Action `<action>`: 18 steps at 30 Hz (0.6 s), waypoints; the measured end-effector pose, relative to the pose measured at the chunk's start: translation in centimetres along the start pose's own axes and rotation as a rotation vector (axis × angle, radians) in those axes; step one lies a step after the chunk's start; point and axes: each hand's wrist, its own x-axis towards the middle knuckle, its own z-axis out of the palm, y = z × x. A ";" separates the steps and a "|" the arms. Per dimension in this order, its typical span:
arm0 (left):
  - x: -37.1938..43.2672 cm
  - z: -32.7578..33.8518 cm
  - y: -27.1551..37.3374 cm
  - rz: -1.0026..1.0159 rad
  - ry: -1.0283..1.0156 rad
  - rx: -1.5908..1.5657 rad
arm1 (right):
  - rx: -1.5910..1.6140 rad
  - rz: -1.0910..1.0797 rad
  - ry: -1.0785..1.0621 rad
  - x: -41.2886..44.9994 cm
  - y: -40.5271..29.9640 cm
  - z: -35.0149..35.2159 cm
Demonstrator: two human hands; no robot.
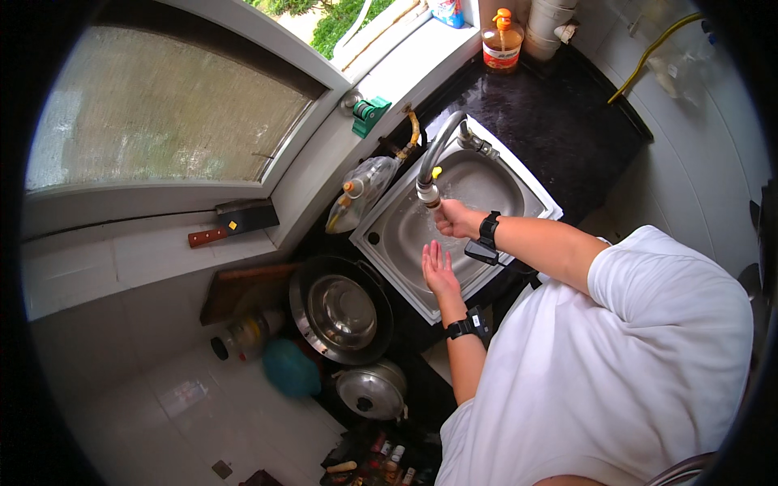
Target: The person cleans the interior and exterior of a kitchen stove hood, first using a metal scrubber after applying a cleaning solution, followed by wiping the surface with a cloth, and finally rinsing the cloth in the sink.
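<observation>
My right hand (454,219) is just below the white nozzle (428,195) of the curved metal faucet (440,140). Its fingers are curled in and I see nothing held in them; whether it touches the nozzle I cannot tell. Lower over the near side of the stainless steel sink (401,267), my left hand (440,276) has its palm turned up and fingers extended, holding nothing. Water appears to splash in the basin below the nozzle. Each wrist wears a black strap with a small device.
A wok (377,328) holding a metal bowl (343,310) sits left of the sink, beside a lidded pot (371,392). A cleaver (243,222) lies on the ledge. A green tape dispenser (369,115) is on the sill; an orange pump bottle (502,45) stands in the far corner.
</observation>
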 end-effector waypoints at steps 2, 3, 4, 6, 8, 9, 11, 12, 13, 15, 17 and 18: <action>0.2 0.3 -0.1 -0.010 -0.020 0.028 | -0.026 -0.037 0.014 -0.5 -0.1 0.1; 0.3 0.3 -0.1 -0.016 -0.033 0.055 | -0.101 -0.101 0.012 -0.8 0.1 -0.2; 0.4 0.3 0.0 -0.021 -0.040 0.059 | -0.177 -0.166 0.011 -1.0 0.2 -0.3; 0.9 1.1 -0.2 -0.089 -0.104 0.060 | -0.484 -0.381 0.091 -0.6 1.2 -0.5; 1.5 2.6 -0.4 -0.144 -0.136 0.011 | -0.779 -0.499 0.085 -0.1 1.9 -2.4; 1.8 2.1 -0.5 -0.177 -0.124 -0.053 | -0.861 -0.216 0.027 -1.2 2.1 -2.0; 2.5 2.5 -0.8 -0.216 -0.092 0.003 | -0.867 -0.083 -0.055 -4.9 2.5 -0.7; 3.3 3.3 -1.4 -0.266 -0.058 0.034 | -0.846 -0.117 -0.029 -5.6 2.2 -1.5; 4.3 3.0 -1.9 -0.301 -0.009 0.062 | -0.887 -0.222 -0.079 -6.0 2.3 -2.5; 7.2 0.7 -2.9 -0.339 -0.063 0.071 | -0.930 -0.322 -0.139 -6.5 2.4 -3.5; 10.3 0.0 -3.7 -0.432 -0.153 -0.031 | -0.956 -0.464 -0.018 -7.7 1.4 -4.5; 11.5 -0.7 -3.1 -0.489 -0.139 -0.217 | -0.966 -0.479 0.030 -7.9 1.2 -4.9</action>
